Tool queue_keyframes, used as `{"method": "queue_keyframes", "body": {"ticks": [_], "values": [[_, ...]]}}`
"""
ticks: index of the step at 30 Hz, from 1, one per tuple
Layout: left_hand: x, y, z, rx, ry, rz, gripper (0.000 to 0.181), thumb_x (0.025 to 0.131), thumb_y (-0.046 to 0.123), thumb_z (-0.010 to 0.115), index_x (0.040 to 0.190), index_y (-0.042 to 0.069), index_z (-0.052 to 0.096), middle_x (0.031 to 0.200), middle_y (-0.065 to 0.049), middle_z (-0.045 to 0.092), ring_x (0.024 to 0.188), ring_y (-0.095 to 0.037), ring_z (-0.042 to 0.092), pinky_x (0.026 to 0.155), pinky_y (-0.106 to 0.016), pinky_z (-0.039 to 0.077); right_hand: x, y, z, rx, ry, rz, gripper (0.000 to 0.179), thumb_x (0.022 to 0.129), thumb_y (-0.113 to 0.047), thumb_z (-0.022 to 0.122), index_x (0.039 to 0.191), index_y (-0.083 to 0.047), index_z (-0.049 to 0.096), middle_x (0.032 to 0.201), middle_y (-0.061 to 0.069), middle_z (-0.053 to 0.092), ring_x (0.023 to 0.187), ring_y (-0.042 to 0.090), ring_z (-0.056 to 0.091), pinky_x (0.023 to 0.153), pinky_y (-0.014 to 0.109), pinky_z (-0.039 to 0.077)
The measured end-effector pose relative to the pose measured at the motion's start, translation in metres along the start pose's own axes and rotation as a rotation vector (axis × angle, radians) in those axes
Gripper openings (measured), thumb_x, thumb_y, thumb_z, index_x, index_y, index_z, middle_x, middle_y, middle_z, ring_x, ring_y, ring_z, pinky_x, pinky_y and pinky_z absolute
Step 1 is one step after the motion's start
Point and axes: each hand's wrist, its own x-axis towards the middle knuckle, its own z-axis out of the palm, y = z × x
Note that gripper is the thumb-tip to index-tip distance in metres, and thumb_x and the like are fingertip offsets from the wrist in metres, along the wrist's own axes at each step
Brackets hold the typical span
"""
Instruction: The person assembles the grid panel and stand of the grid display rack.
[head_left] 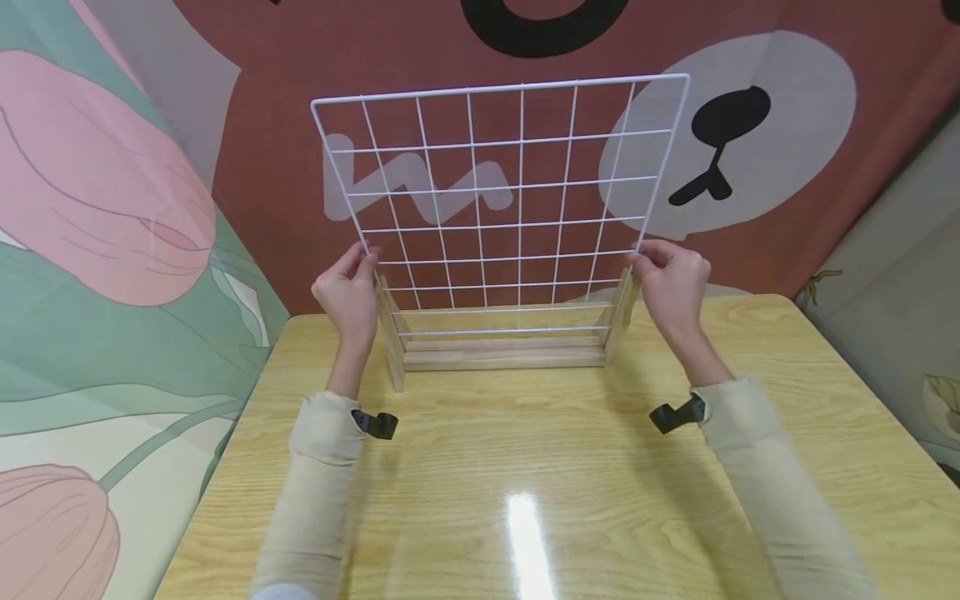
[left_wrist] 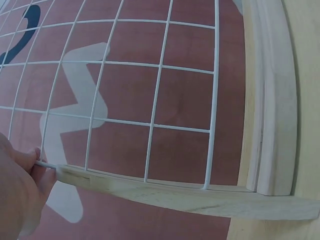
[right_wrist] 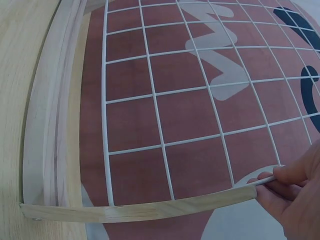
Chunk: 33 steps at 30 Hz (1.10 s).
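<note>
A white wire grid panel (head_left: 519, 184) stands upright, leaning slightly, with its lower part between the two side posts of a wooden stand (head_left: 502, 353). My left hand (head_left: 349, 287) pinches the panel's left edge wire just above the top of the left post (left_wrist: 150, 192). On the other side, my right hand (head_left: 671, 279) pinches the right edge wire between thumb and fingers, just above the right post (right_wrist: 150, 211). In both wrist views the panel's side wires run along the posts, and its bottom wire sits a little above the stand's wooden base bars (left_wrist: 277, 100).
The stand rests near the back of a wood-grain table (head_left: 480, 450). Behind it hangs a reddish-brown cloth (head_left: 277, 167) printed with a cartoon face. A flower-printed cloth (head_left: 97, 208) covers the left side. Dark camera mounts sit at both sleeve cuffs.
</note>
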Motion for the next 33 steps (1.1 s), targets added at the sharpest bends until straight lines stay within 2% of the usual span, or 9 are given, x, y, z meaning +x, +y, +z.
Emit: {"method": "queue_keyframes", "body": {"ticks": [5, 12, 15, 18, 19, 21, 25, 33], "values": [[-0.004, -0.008, 0.001, -0.03, 0.008, -0.019, 0.011, 0.093, 0.001, 0.076, 0.103, -0.001, 0.081, 0.096, -0.015, 0.078, 0.084, -0.02, 0.075, 0.067, -0.015, 0.054, -0.001, 0.005, 0.003, 0.0, 0.019, -0.021, 0.015, 0.097, -0.003, 0.07, 0.102, 0.008, 0.078, 0.096, 0.023, 0.076, 0.068, -0.018, 0.056, 0.063, 0.005, 0.045], [-0.011, -0.017, 0.004, -0.085, 0.045, -0.054, 0.014, 0.094, -0.002, 0.074, 0.107, -0.006, 0.079, 0.099, -0.021, 0.077, 0.094, -0.039, 0.074, 0.078, -0.02, 0.058, -0.006, 0.011, 0.01, -0.03, 0.067, -0.084, 0.016, 0.098, -0.006, 0.071, 0.103, 0.008, 0.077, 0.094, 0.022, 0.077, 0.066, -0.016, 0.052, 0.059, 0.008, 0.04], [-0.015, -0.012, 0.005, -0.079, 0.055, -0.043, 0.015, 0.095, -0.006, 0.07, 0.108, -0.011, 0.076, 0.102, -0.025, 0.075, 0.097, -0.042, 0.073, 0.081, -0.021, 0.059, -0.01, 0.013, 0.013, -0.014, 0.088, -0.092, 0.016, 0.097, -0.005, 0.073, 0.105, 0.008, 0.077, 0.096, 0.023, 0.076, 0.068, -0.015, 0.052, 0.062, 0.008, 0.041], [-0.022, 0.002, 0.005, -0.048, 0.065, -0.029, 0.015, 0.096, -0.008, 0.068, 0.107, -0.014, 0.075, 0.102, -0.028, 0.074, 0.097, -0.041, 0.074, 0.081, -0.021, 0.059, -0.014, 0.016, 0.016, 0.03, 0.112, -0.104, 0.017, 0.097, -0.004, 0.073, 0.106, 0.01, 0.075, 0.098, 0.024, 0.076, 0.072, -0.014, 0.054, 0.066, 0.008, 0.044], [-0.022, 0.001, 0.005, -0.044, 0.067, -0.019, 0.014, 0.096, -0.009, 0.068, 0.107, -0.015, 0.074, 0.102, -0.028, 0.074, 0.097, -0.042, 0.073, 0.081, -0.021, 0.059, -0.016, 0.017, 0.017, 0.054, 0.123, -0.113, 0.017, 0.097, -0.004, 0.072, 0.106, 0.01, 0.075, 0.098, 0.024, 0.076, 0.073, -0.013, 0.056, 0.067, 0.008, 0.044], [-0.023, -0.003, 0.005, -0.045, 0.075, -0.002, 0.014, 0.096, -0.007, 0.069, 0.107, -0.013, 0.075, 0.102, -0.027, 0.075, 0.095, -0.04, 0.074, 0.081, -0.021, 0.059, -0.018, 0.019, 0.018, 0.096, 0.152, -0.129, 0.017, 0.099, -0.004, 0.07, 0.106, 0.011, 0.075, 0.097, 0.024, 0.076, 0.074, -0.011, 0.057, 0.067, 0.009, 0.045], [-0.022, -0.027, 0.006, -0.086, 0.095, 0.008, 0.014, 0.096, -0.004, 0.071, 0.107, -0.009, 0.077, 0.103, -0.025, 0.075, 0.095, -0.038, 0.075, 0.082, -0.022, 0.059, -0.023, 0.022, 0.022, 0.158, 0.194, -0.139, 0.019, 0.102, -0.004, 0.065, 0.106, 0.012, 0.075, 0.095, 0.025, 0.075, 0.073, -0.005, 0.059, 0.065, 0.011, 0.044], [-0.033, -0.028, 0.001, -0.132, 0.115, 0.0, 0.014, 0.095, -0.001, 0.073, 0.107, -0.006, 0.078, 0.103, -0.018, 0.077, 0.091, -0.021, 0.076, 0.082, -0.024, 0.06, -0.036, 0.02, 0.022, 0.199, 0.255, -0.075, 0.019, 0.1, -0.003, 0.067, 0.107, 0.013, 0.074, 0.105, 0.025, 0.075, 0.083, -0.009, 0.062, 0.077, 0.011, 0.051]]}}
